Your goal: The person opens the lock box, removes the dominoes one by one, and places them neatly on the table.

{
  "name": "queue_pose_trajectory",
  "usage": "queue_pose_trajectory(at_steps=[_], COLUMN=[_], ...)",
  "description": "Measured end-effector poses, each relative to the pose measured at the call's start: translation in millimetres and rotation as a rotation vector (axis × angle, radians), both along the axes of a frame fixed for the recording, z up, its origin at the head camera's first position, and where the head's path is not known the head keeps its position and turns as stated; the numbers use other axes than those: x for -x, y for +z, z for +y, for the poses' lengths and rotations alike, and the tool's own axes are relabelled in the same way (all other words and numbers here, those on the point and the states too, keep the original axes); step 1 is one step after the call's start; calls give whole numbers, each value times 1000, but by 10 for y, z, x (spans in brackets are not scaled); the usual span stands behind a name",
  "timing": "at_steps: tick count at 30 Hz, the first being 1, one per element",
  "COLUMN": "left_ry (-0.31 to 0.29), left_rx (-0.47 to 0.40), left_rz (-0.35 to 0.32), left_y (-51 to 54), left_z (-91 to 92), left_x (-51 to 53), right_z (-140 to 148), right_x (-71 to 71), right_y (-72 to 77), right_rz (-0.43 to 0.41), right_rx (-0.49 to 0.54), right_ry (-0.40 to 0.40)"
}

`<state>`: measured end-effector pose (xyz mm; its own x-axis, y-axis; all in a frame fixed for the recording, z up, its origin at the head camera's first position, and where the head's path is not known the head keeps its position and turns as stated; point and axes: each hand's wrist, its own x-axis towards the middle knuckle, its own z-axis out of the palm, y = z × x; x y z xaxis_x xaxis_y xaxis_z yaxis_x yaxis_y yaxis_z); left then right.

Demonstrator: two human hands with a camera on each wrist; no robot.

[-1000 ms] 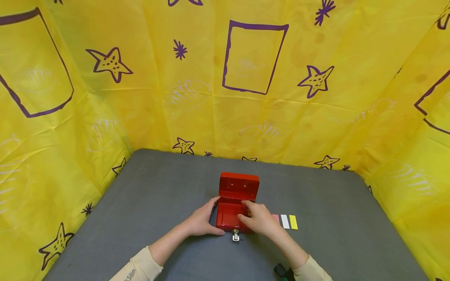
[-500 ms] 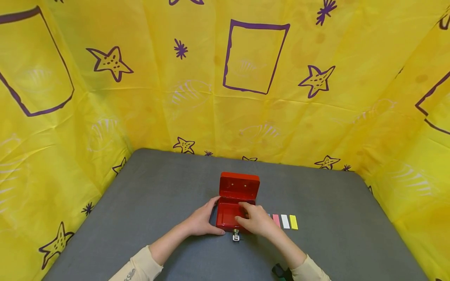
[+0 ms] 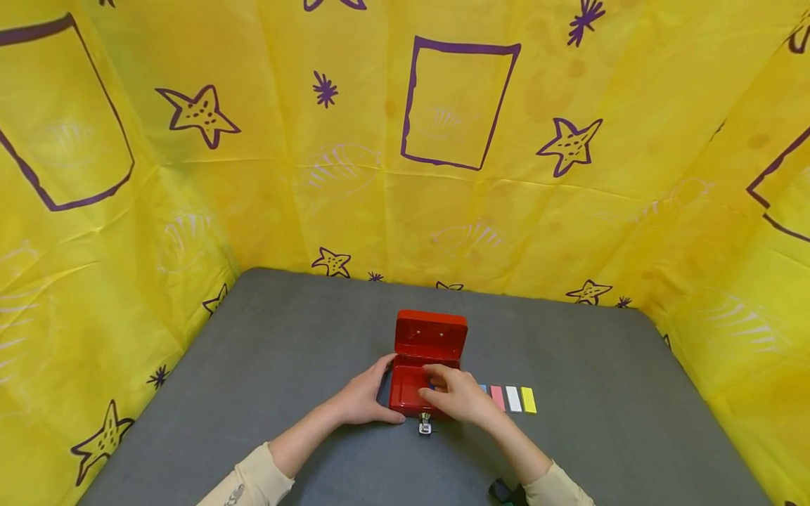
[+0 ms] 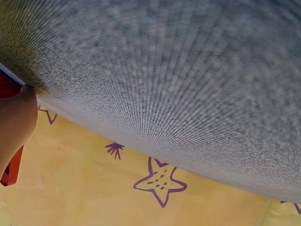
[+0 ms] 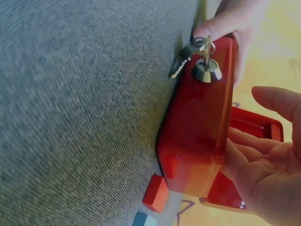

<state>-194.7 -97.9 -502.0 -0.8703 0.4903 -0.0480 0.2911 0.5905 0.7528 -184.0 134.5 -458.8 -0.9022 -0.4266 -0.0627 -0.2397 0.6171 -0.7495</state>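
A red cash box (image 3: 410, 386) stands with its lid (image 3: 432, 336) raised at the back. Keys (image 5: 204, 49) hang from the lock on its front face. My left hand (image 3: 363, 397) holds the box's left side, thumb at the front corner and fingers at the back corner. Over the right part of the box's inside is my right hand (image 3: 458, 393), fingers bent downward. A small blue object (image 3: 433, 386) shows between its thumb and fingers, mostly hidden. In the right wrist view the fingers reach over the box's rim.
Right of the box, small blocks lie in a row: blue (image 3: 483, 388), pink (image 3: 497, 398), white (image 3: 513, 399) and yellow (image 3: 528, 400). A red block (image 5: 155, 193) lies close to the box. Yellow patterned cloth (image 3: 354, 211) surrounds the grey table (image 3: 304, 330).
My right hand has moved a little left across the box's inside, and the small blue object has shifted with it. The blue block beside the pink one is now uncovered. My left hand stays put.
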Motion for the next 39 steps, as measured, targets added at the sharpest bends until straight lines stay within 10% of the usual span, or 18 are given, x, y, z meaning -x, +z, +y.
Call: queue_pose_trajectory(at_steps=[13,39], left_ry=[-6,-11], left_rx=[-17,-17], left_rz=[4,10], left_y=[-2,-1], left_z=[-6,-1], left_x=[3,-5], right_z=[52,-5], right_x=[-26,17], right_y=[73,-36], right_rz=[-32,-107], right_rx=[-88,45], right_ry=[-25,50])
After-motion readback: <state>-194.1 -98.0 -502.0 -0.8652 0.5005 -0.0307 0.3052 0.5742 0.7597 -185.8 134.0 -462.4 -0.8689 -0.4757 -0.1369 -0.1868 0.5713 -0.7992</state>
